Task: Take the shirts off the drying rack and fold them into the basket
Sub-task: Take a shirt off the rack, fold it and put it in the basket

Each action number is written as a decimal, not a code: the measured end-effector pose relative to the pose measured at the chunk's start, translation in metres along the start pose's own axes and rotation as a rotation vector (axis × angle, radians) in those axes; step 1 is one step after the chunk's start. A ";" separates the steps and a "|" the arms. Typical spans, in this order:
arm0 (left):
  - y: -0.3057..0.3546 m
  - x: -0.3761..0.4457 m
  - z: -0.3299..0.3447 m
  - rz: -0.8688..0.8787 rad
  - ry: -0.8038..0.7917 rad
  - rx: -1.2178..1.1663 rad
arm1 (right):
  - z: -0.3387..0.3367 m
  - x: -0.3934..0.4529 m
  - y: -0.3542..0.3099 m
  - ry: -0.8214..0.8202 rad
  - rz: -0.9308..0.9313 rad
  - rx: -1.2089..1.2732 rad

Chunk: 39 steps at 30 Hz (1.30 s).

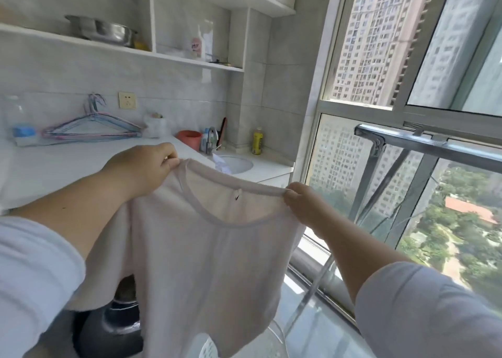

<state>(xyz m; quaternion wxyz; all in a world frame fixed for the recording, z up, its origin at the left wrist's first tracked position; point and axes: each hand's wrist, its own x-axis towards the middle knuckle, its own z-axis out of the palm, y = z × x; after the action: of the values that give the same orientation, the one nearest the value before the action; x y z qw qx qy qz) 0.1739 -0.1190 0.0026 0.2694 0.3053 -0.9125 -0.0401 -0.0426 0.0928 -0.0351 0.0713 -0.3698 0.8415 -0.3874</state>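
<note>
a person stands at a white laundry counter point(54, 164) beside a tall window. on the far left of the counter, a bunch of wire hangers point(92, 129) leans against the tiled wall. the left hand point(144, 167) pinches one side of the neckline of a pale beige t-shirt point(206, 262), fingers curled tight on the fabric. the shirt hangs open between both hands, held up in the air in front of the counter, its round collar spread wide and its body drooping down. behind it, a small round sink point(239, 164) with a tap sits in the counter. the right hand point(301, 202) pinches the other side of the neckline. on the right, the metal drying rack point(423, 143) stands by the window.
</note>
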 end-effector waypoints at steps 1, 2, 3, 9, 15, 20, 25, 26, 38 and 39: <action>-0.008 0.001 -0.004 -0.004 0.014 -0.002 | 0.002 0.000 -0.006 -0.004 -0.029 0.043; -0.015 0.001 -0.008 -0.002 0.033 -0.006 | 0.003 0.000 -0.012 -0.038 -0.063 0.069; -0.021 0.000 -0.011 0.004 0.050 -0.012 | 0.002 0.001 -0.017 -0.103 -0.075 0.088; -0.053 -0.015 -0.028 -0.006 -0.138 -0.168 | 0.014 0.019 -0.039 -0.160 -0.116 -0.322; -0.052 -0.019 -0.011 -0.215 -0.141 0.223 | 0.046 0.024 -0.062 -0.040 0.029 -0.428; -0.016 -0.021 0.016 -0.415 -0.183 -0.054 | 0.084 0.007 -0.100 -0.178 0.200 0.122; 0.029 -0.025 0.030 -0.395 -0.206 -0.674 | 0.109 -0.005 -0.121 -0.294 0.267 0.410; 0.032 -0.027 0.031 -0.418 -0.199 -0.833 | 0.111 -0.006 -0.122 -0.305 0.262 0.461; 0.037 -0.038 0.006 -0.275 -0.579 -1.481 | 0.085 -0.005 -0.111 -0.378 0.040 0.658; 0.037 -0.038 0.007 -0.266 -0.573 -1.498 | 0.082 -0.005 -0.112 -0.368 0.008 0.651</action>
<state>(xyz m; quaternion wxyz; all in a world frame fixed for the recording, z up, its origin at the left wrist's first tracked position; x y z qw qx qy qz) 0.1763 -0.0674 -0.0123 0.1512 0.1278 -0.6331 -0.7483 0.0573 -0.0006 -0.0133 0.3366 -0.3881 0.6487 -0.5615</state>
